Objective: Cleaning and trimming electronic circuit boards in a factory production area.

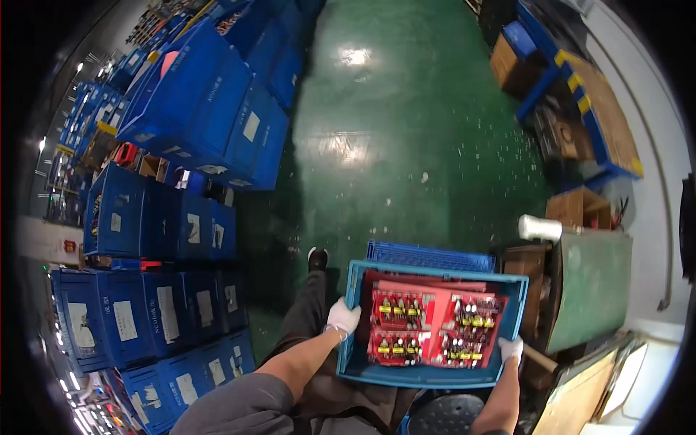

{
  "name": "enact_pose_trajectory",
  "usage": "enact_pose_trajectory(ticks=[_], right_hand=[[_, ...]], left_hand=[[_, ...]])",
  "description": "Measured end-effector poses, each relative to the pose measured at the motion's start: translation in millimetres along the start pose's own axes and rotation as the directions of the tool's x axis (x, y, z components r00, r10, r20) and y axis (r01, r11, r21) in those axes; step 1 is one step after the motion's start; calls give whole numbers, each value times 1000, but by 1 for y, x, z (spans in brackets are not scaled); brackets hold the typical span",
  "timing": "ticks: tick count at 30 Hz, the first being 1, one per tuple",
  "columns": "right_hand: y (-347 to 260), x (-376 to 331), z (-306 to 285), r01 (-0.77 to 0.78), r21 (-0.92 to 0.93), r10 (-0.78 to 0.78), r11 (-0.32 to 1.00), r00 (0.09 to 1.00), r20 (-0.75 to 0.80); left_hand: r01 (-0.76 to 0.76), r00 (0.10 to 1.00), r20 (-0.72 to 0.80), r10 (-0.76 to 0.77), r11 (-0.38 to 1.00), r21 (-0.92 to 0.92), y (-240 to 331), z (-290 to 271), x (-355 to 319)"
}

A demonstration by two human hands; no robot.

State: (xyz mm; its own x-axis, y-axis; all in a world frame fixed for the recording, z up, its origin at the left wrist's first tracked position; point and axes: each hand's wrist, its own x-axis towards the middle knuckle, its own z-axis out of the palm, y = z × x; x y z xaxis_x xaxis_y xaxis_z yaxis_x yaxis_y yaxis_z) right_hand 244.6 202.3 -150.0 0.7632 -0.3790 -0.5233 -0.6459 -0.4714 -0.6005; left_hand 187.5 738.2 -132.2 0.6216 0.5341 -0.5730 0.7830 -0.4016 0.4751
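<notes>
I carry a blue plastic crate (435,274) in front of my body, above a green floor. My left hand (342,317), in a white glove, grips the crate's left wall. My right hand (511,349), also gloved, holds its right wall near the front corner. Inside the crate lie red circuit boards (428,322) with yellow and black parts on them. My dark trouser leg and black shoe (317,258) show just left of the crate. A second blue ribbed crate (429,256) sits right behind the carried one.
Stacks of blue crates (188,109) with white labels line the left side. The green floor (406,130) runs ahead between them and brown cardboard boxes (580,206) on the right. A green-topped table (591,290) stands to the right, a round black stool seat (446,415) below.
</notes>
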Motion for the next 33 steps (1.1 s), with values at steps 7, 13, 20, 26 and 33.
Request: enact_pose_trajectory(ticks=[7, 13, 20, 26, 33], right_hand=[[-151, -122, -3, -86, -186, 90, 979, 996, 14], [-289, -268, 13, -274, 1, 272, 962, 956, -105], [-471, -307, 105, -281, 80, 286, 956, 956, -62], [-520, -182, 133, -40, -166, 34, 985, 999, -39], [-796, -56, 107, 301, -225, -317, 927, 947, -39]], left_hand=[[-114, 945, 314, 93, 992, 50, 39, -121, 104], [-499, 754, 502, 424, 867, 18, 205, -300, 213], [-628, 745, 349, 568, 774, 80, 375, -523, 259], [-702, 709, 138, 692, 711, 43, 439, -632, 315], [-620, 783, -47, 620, 784, 18, 479, -697, 372]])
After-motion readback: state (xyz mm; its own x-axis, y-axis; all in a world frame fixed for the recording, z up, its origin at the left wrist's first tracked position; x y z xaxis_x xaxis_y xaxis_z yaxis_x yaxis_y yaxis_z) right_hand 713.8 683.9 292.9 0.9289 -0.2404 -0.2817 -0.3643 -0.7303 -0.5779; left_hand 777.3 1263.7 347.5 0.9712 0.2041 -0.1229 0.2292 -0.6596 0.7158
